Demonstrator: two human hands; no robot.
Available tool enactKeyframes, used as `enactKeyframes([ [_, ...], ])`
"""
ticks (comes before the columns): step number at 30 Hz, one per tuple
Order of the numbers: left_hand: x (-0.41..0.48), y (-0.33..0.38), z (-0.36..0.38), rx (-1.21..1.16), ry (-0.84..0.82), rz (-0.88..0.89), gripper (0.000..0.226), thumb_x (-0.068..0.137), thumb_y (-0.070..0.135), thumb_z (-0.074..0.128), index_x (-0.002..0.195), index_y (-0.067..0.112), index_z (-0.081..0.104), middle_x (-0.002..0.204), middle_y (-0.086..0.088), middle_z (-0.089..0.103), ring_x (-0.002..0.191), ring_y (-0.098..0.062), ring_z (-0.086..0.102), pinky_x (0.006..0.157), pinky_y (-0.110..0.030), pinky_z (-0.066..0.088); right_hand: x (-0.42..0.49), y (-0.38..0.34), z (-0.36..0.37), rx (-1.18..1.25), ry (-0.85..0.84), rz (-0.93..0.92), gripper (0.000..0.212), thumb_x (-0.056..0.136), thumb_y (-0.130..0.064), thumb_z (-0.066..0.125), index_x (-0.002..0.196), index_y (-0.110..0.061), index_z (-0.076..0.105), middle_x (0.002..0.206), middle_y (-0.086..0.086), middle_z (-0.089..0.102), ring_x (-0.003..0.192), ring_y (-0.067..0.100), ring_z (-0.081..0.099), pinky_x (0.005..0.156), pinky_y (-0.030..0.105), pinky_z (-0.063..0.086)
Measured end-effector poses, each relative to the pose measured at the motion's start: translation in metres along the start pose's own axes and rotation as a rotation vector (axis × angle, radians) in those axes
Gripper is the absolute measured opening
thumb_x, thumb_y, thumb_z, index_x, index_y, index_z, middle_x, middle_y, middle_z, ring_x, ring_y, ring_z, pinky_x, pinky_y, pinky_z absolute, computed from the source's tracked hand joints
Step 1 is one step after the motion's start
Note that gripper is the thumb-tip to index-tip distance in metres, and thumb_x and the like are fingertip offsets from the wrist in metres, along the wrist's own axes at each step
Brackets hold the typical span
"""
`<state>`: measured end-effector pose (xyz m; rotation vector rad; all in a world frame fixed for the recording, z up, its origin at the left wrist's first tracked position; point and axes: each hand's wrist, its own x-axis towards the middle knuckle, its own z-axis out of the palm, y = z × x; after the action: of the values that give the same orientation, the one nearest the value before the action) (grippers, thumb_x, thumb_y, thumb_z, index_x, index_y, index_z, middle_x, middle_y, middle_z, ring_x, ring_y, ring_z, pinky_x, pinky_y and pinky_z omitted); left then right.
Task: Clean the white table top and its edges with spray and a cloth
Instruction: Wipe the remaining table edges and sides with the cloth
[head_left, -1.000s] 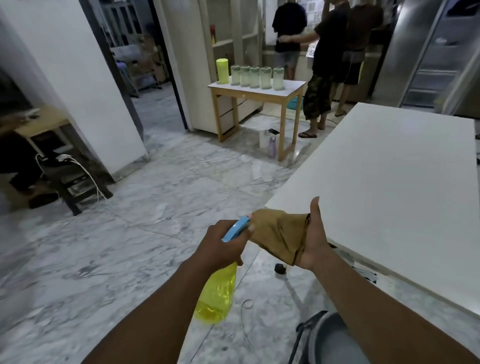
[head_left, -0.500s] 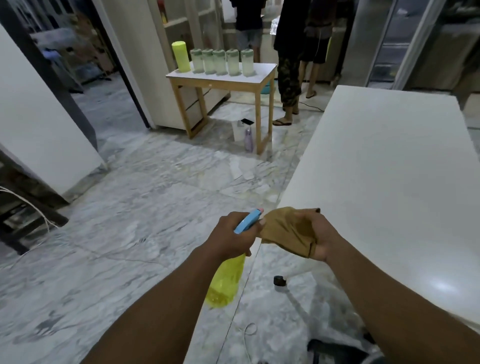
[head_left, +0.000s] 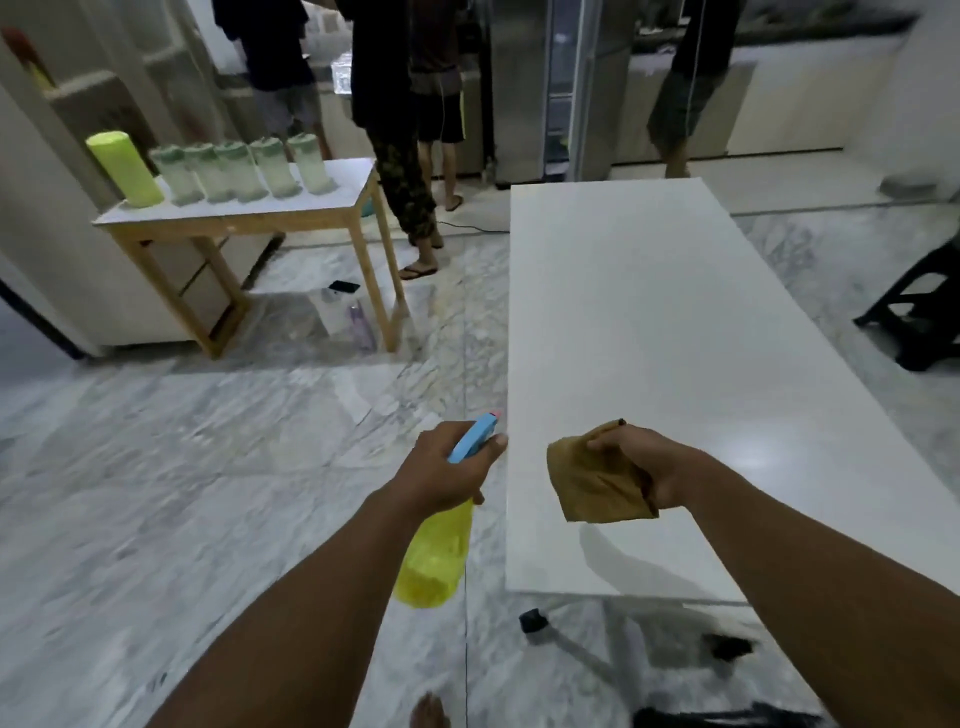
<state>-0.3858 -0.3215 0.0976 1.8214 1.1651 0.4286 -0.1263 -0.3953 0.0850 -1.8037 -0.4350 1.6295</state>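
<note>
Holding a yellow spray bottle (head_left: 434, 558) partly full, the left hand (head_left: 441, 475) hangs beside the white counter (head_left: 675, 338) edge; the right hand (head_left: 652, 467) clutches a brown cloth (head_left: 592, 486) above its bare near end.

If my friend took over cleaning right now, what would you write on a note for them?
Left hand: gripping the yellow spray bottle, held over the floor just beside the white table, nozzle pointing forward.
Right hand: holding the brown cloth bunched up above the table's near end, not pressed down.
Done: no spray or wipe marks visible on the top.
Left: spray the top, wipe it, then wipe the edges.
</note>
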Motion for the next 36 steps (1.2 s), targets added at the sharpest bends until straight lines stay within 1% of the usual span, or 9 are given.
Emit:
enactKeyframes([
  [4, 0.049, -0.005, -0.017, -0.025, -0.134, 0.074, 0.026, 0.104, 0.038, 0.066, 0.119, 0.018, 0.074, 0.075, -0.003, 0.060, 0.058, -0.017, 0.070, 0.053, -0.014, 0.054, 0.007, -0.012, 0.007, 0.067, 0.082, 0.083, 0.023, 0.088, -0.021, 0.066, 0.108, -0.009, 0.067, 0.100, 0.018, 0.076, 0.089, 0.037, 0.073, 0.084, 0.051, 0.058],
  [12, 0.138, -0.006, -0.012, 0.013, -0.354, 0.160, 0.037, 0.103, 0.040, 0.066, 0.105, 0.003, 0.071, 0.070, -0.003, 0.056, 0.065, -0.021, 0.069, 0.054, -0.015, 0.055, 0.018, 0.007, 0.011, 0.216, 0.254, 0.163, 0.032, 0.090, -0.019, 0.067, 0.117, -0.002, 0.064, 0.105, 0.022, 0.074, 0.100, 0.041, 0.070, 0.092, 0.057, 0.055],
  [17, 0.182, 0.024, 0.034, 0.080, -0.549, 0.256, 0.039, 0.103, 0.041, 0.064, 0.121, 0.007, 0.071, 0.075, -0.002, 0.059, 0.068, -0.021, 0.073, 0.057, -0.013, 0.056, 0.007, 0.029, -0.023, 0.253, 0.391, 0.200, 0.028, 0.090, -0.018, 0.068, 0.112, -0.003, 0.064, 0.103, 0.021, 0.073, 0.091, 0.038, 0.072, 0.076, 0.049, 0.061],
  [19, 0.191, 0.035, 0.054, 0.082, -0.607, 0.300, 0.040, 0.103, 0.041, 0.065, 0.124, 0.006, 0.069, 0.086, -0.004, 0.063, 0.070, -0.023, 0.073, 0.062, -0.020, 0.062, 0.009, 0.033, -0.039, 0.187, 0.416, 0.238, 0.026, 0.091, -0.020, 0.067, 0.111, -0.004, 0.063, 0.103, 0.020, 0.072, 0.090, 0.036, 0.071, 0.072, 0.044, 0.060],
  [24, 0.211, 0.050, 0.099, 0.165, -0.726, 0.425, 0.036, 0.103, 0.043, 0.065, 0.109, 0.007, 0.065, 0.098, -0.017, 0.072, 0.083, -0.035, 0.077, 0.088, -0.053, 0.064, 0.018, 0.040, -0.060, -0.011, 0.426, 0.359, 0.032, 0.085, -0.028, 0.070, 0.110, -0.007, 0.067, 0.106, 0.016, 0.072, 0.096, 0.033, 0.071, 0.091, 0.050, 0.057],
  [27, 0.218, 0.053, 0.116, 0.215, -0.761, 0.524, 0.029, 0.102, 0.045, 0.064, 0.095, 0.017, 0.060, 0.091, -0.016, 0.072, 0.083, -0.035, 0.075, 0.086, -0.057, 0.061, 0.015, 0.034, -0.064, 0.006, 0.456, 0.383, 0.032, 0.085, -0.029, 0.071, 0.109, -0.008, 0.066, 0.109, 0.016, 0.070, 0.099, 0.036, 0.069, 0.093, 0.051, 0.056],
  [29, 0.224, 0.054, 0.126, 0.247, -0.785, 0.616, 0.026, 0.104, 0.043, 0.064, 0.091, 0.022, 0.054, 0.084, -0.009, 0.069, 0.077, -0.029, 0.069, 0.082, -0.051, 0.061, 0.016, 0.031, -0.067, 0.016, 0.475, 0.390, 0.034, 0.085, -0.029, 0.071, 0.111, -0.008, 0.064, 0.112, 0.016, 0.069, 0.101, 0.036, 0.068, 0.095, 0.051, 0.055],
  [32, 0.240, 0.051, 0.137, 0.297, -0.817, 0.769, 0.023, 0.104, 0.047, 0.061, 0.101, 0.025, 0.055, 0.085, 0.009, 0.061, 0.078, -0.018, 0.059, 0.075, -0.037, 0.051, 0.025, 0.027, -0.069, -0.031, 0.515, 0.409, 0.033, 0.086, -0.030, 0.068, 0.113, -0.010, 0.064, 0.112, 0.013, 0.068, 0.101, 0.033, 0.067, 0.096, 0.049, 0.054],
  [36, 0.262, 0.048, 0.140, 0.311, -0.828, 0.880, 0.047, 0.103, 0.050, 0.059, 0.134, 0.014, 0.062, 0.115, -0.001, 0.072, 0.100, -0.021, 0.067, 0.083, -0.033, 0.052, 0.038, 0.013, -0.062, -0.183, 0.620, 0.410, 0.027, 0.085, -0.030, 0.061, 0.103, -0.012, 0.068, 0.103, 0.008, 0.071, 0.090, 0.024, 0.067, 0.082, 0.036, 0.054],
])
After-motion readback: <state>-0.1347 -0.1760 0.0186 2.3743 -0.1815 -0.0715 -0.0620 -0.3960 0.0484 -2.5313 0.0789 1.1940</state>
